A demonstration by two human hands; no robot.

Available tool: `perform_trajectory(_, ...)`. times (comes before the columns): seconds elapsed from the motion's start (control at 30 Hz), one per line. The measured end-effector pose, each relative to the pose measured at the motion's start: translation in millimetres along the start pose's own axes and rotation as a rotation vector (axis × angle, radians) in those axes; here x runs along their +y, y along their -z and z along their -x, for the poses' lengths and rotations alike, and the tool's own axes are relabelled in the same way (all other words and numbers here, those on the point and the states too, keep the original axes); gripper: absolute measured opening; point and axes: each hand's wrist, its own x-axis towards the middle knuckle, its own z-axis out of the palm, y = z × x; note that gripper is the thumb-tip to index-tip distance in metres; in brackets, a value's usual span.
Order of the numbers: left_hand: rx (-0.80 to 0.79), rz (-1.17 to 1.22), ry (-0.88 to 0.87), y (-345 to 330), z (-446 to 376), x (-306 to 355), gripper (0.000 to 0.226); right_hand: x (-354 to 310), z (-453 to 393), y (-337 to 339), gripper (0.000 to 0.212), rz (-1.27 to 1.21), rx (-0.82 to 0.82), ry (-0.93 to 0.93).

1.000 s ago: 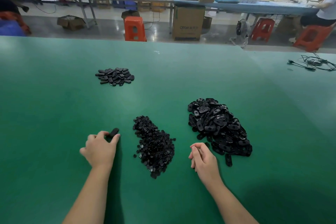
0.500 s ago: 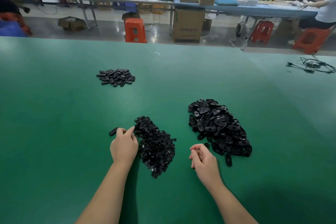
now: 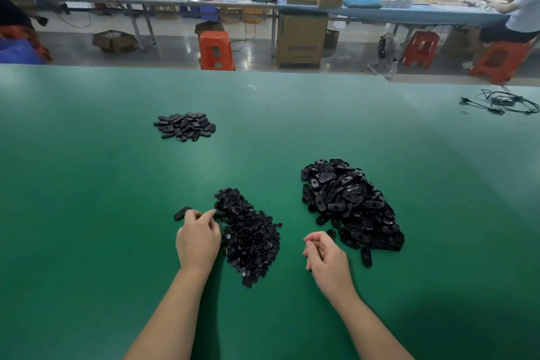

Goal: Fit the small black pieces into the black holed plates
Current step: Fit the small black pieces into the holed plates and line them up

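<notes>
On the wide green felt-like table top (image 3: 87, 213), the left hand (image 3: 198, 238) lies knuckles up at about 7 o'clock from the table's middle, its forearm rising from the lower edge. Its fingers curl forward, with the fingertips (image 3: 211, 215) touching the near-left edge of the heap of small black plastic pieces (image 3: 248, 231). Whether they pinch a piece there cannot be told, since the palm side is hidden. Just off the hand at 11 o'clock, 1 single black oval plate (image 3: 182, 213) lies flat on the table; whether the fingers touch it cannot be told.

The right hand (image 3: 325, 257) sits at 5 o'clock from the table's middle, turned on its edge with the thumb side up. Its fingers hang loosely curled together and hold nothing that shows. It rests just beside the near-left corner of the big heap of black oval holed plates (image 3: 350, 204), which spreads from 3 to 4 o'clock.

A smaller flat heap of black oval plates (image 3: 184, 126) lies well apart at 11 o'clock, far from both hands. A tangle of black cable (image 3: 505, 102) lies at the table's far right edge at 2 o'clock.
</notes>
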Motion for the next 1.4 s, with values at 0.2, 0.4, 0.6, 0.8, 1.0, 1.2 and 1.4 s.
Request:
perform_trajectory(0.2,0.001,0.084,0.031,-2.5,0.7,-6.8,0.019,0.2,0.2,0.8,0.018,0.007,-0.01,0.003)
perform_trajectory(0.4,0.048,0.038,-0.012,-3.4,3.8,-4.4,0.019,-2.0,0.4,1.0,0.02,0.022,-0.016,0.001)
perform_trajectory(0.6,0.055,0.034,-0.054,0.7,8.4,-1.7,0.022,-8.1,1.4,2.6,0.022,0.037,-0.062,-0.021)
perform_trajectory(0.8,0.042,0.129,-0.149,-0.7,9.7,-0.4,0.01,-24.4,-17.2,23.8,0.017,0.394,0.001,0.053)
perform_trajectory(1.0,0.039,0.158,-0.155,-1.5,8.9,-2.0,0.018,-35.0,-31.5,51.1,0.045,0.973,-0.181,-0.072)
perform_trajectory(1.2,0.048,0.145,-0.169,-1.7,8.7,-2.5,0.013,-32.3,-25.9,46.2,0.033,1.001,-0.296,-0.024)
perform_trajectory(1.4,0.035,0.123,-0.184,0.6,10.5,-1.8,0.015,-36.0,-23.5,34.8,0.021,0.91,-0.238,0.027)
